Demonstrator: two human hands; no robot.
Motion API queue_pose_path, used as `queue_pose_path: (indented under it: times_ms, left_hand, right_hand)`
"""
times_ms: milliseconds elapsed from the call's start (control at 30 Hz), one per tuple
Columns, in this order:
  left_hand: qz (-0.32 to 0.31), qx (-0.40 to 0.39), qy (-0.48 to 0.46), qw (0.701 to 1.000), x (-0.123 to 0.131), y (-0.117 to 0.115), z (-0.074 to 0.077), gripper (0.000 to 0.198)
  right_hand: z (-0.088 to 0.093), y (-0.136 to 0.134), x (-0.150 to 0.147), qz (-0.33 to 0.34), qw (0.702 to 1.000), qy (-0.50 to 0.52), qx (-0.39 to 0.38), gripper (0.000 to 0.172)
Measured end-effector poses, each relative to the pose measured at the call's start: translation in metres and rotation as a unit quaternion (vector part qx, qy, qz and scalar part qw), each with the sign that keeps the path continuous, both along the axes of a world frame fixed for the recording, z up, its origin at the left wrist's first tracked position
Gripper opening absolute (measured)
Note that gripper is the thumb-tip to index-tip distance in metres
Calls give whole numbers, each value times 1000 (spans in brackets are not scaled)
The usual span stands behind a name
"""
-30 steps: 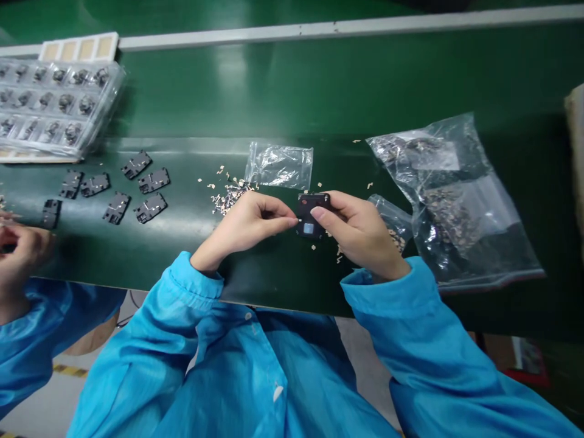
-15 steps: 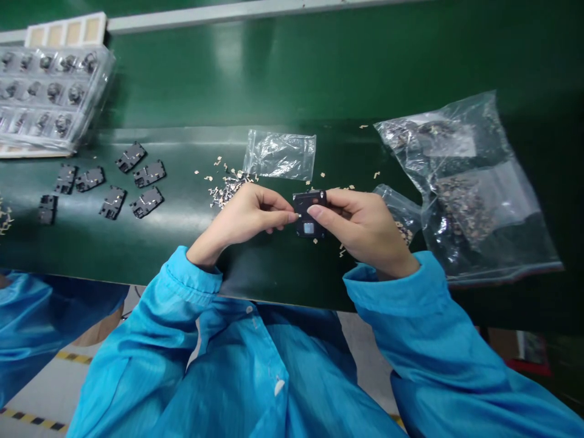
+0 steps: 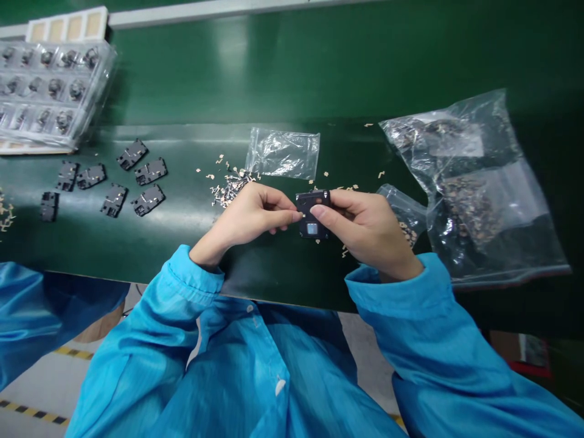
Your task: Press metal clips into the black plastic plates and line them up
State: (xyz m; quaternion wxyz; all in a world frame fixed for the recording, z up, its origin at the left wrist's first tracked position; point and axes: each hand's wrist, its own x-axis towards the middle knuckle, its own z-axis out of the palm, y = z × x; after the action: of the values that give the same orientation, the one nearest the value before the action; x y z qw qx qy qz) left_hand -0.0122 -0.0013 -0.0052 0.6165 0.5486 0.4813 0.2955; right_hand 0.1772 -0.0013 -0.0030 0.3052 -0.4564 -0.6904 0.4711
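My left hand and my right hand meet over a green belt, both holding a small black plastic housing with a square window in its lower end. My right thumb lies across its face. My left fingertips press against its left edge, and anything small between them cannot be seen. Just beyond my left hand lies a heap of tiny brass-coloured metal pieces, with more scattered around. A small clear plastic bag touches nothing but sits close to my right fingers.
Several black housings lie on the belt at left, below a clear tray of dark parts. An empty-looking clear bag lies ahead. A large bag of metal pieces sits at right. A co-worker's blue sleeve enters at left.
The co-worker's hand has gone from the left edge, leaving only a sleeve. The view has shifted slightly, and my hands still hold the black housing, now turned a little.
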Motion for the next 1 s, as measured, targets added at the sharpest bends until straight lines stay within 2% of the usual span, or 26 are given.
queue_pose_path:
  times_ms: [300, 633, 1000]
  left_hand:
    - [13, -1, 17, 1000, 0, -1, 2, 18]
    - [28, 10, 13, 999, 1, -4, 2, 20]
    - [58, 0, 1, 998, 4, -4, 3, 15]
  right_hand:
    - [-1, -1, 0, -14, 1000, -5, 12, 24]
    - [-1, -2, 0, -20, 1000, -16, 17, 33]
    - [2, -3, -3, -23, 1000, 8, 19, 25]
